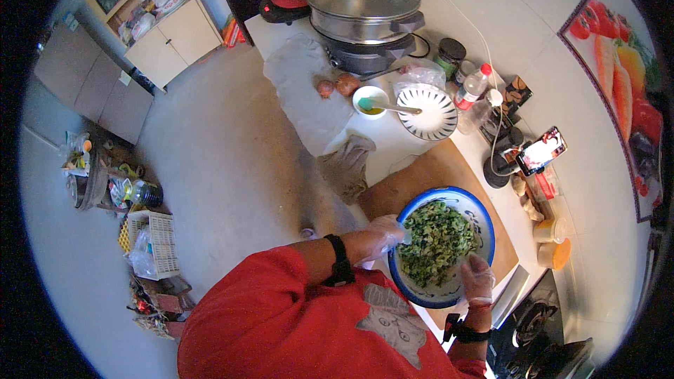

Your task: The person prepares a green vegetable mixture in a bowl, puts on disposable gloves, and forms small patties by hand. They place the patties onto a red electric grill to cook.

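A white enamel basin with a blue rim stands on a wooden board. Chopped green leafy vegetables fill much of it. My left hand, in a clear plastic glove, is at the basin's left rim; whether its fingers grip the rim cannot be made out. At the lower right inside edge of the basin is my right hand, also gloved, its fingertips by the greens. Just beyond the board are a small white bowl with a brush or spatula and yellow liquid in it, and a striped plate.
A steamer pot with a glass lid stands at the far end. Onions, a cloth, a plastic bottle and a phone on a holder surround the board. A cleaver lies near the black stove.
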Motion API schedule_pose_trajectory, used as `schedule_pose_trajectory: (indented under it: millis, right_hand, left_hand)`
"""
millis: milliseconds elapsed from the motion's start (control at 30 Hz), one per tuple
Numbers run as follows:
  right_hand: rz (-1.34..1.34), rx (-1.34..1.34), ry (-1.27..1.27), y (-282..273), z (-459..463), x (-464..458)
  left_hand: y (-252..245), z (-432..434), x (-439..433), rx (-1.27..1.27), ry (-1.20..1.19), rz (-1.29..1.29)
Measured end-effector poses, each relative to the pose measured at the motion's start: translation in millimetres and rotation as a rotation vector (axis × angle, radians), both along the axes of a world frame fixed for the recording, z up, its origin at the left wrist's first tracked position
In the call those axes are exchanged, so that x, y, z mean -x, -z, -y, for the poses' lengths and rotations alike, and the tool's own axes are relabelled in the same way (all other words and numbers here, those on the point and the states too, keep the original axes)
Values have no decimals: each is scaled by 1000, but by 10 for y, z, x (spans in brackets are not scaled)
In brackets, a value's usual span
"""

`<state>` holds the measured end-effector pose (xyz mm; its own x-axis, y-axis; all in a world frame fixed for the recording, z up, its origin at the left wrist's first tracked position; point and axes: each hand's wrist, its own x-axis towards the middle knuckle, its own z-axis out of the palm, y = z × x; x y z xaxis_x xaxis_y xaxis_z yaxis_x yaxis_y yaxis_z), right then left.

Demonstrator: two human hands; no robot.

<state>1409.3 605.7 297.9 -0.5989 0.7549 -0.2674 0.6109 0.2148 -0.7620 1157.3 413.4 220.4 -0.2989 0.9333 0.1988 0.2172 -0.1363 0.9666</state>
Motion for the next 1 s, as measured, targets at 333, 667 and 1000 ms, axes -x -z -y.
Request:
schedule_pose_trajectory:
  millis: [333,667,1000]
  right_hand:
    - [-167,-200,-333,-503,1242,1656]
    - [52,-260,-944,-520,3246,4239]
    - [177,-394,-1114,-257,3547,6030]
  left_hand:
    - [-63,2070,1157,203,-287,-155]
    - [-77,4548,2451,605,-584,-635]
    - [576,4915,3991,545,-750,-510]
